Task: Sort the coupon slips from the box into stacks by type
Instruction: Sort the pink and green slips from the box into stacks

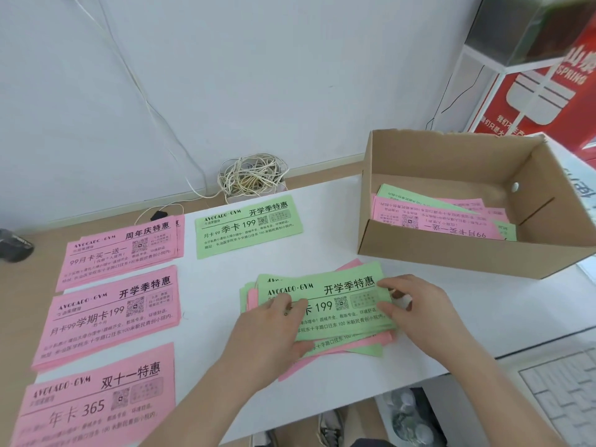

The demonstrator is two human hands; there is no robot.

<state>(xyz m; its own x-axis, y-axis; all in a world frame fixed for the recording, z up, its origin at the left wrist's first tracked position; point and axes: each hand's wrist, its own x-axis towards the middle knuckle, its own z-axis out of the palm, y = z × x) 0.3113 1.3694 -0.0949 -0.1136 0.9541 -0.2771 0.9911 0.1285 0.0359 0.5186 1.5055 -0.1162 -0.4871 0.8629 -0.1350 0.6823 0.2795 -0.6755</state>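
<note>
A person's left hand (pixel 277 327) presses flat, fingers nearly straight, on a mixed pile (pixel 325 346) of coupon slips at centre, while the right hand (pixel 416 304) pinches the right edge of the top green slip (pixel 335 304). The cardboard box (pixel 458 253), far right, holds more slips. Three pink stacks (pixel 113 317) lie left, and a green stack (pixel 248 227) lies beyond.
</note>
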